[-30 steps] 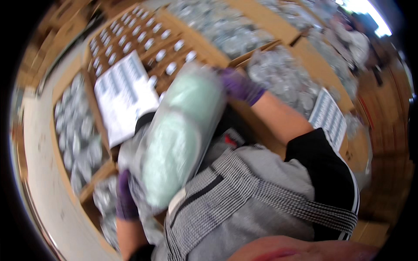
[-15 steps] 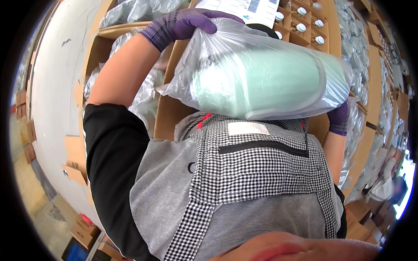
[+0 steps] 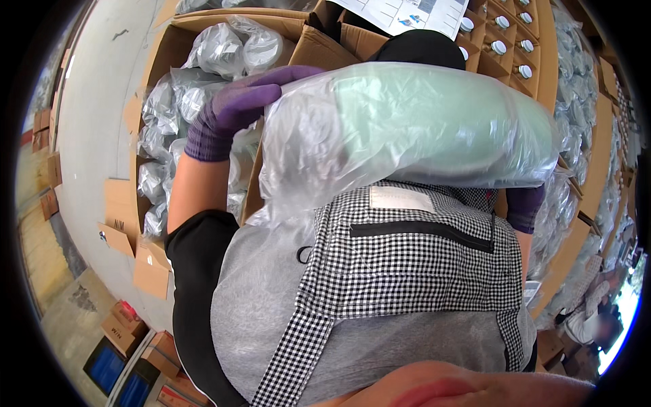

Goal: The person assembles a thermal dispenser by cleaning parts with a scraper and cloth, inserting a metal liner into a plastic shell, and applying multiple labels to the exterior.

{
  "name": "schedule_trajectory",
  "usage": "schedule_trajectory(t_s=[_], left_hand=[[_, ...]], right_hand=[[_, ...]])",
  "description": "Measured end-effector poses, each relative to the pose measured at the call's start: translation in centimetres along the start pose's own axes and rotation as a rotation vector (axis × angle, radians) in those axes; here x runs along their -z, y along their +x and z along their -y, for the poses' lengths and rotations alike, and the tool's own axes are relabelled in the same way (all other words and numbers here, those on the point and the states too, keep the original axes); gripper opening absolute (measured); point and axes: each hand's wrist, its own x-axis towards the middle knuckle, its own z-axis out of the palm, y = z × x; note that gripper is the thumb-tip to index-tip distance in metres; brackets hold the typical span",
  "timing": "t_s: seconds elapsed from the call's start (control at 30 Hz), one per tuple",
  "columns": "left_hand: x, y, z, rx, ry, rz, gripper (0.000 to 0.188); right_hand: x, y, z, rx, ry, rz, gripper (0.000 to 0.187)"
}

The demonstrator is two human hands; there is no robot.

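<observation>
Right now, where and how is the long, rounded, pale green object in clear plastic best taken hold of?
The long pale green object is probably best cradled from below near both green ends: it lies crosswise and its rounded sides could roll. The clear, crinkled plastic at its left looks slack, likely a weaker grip.

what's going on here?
A person in purple gloves has a clear plastic bag with something pale green inside, held crosswise in front of a checked apron. The left hand is at the bag's loose left end; the right hand is at the other end, mostly hidden, so its grip can't be seen. To the left is an open carton of plastic-wrapped pieces; beyond the bag, white-capped bottles stand in cardboard dividers.
</observation>
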Motion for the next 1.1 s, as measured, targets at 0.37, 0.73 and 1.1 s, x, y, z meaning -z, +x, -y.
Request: schedule_trajectory(t_s=[0.37, 0.73, 1.1], left_hand=[[-6.3, 5.6, 4.5, -0.591, 0.944, -1.133, 0.019], [-16.6, 7.5, 6.1, 0.450, -0.192, -0.051, 0.029], [-11.9, 15.4, 4.9, 0.179, -0.014, -0.134, 0.018]], right_hand=[[8.9, 1.6, 5.7, -0.500, 0.157, -0.315, 0.053], [7.3, -4.9, 3.4, -0.521, -0.007, -0.069, 0.054], [4.6, -5.3, 3.2, -0.517, -0.045, 0.163, 0.046]])
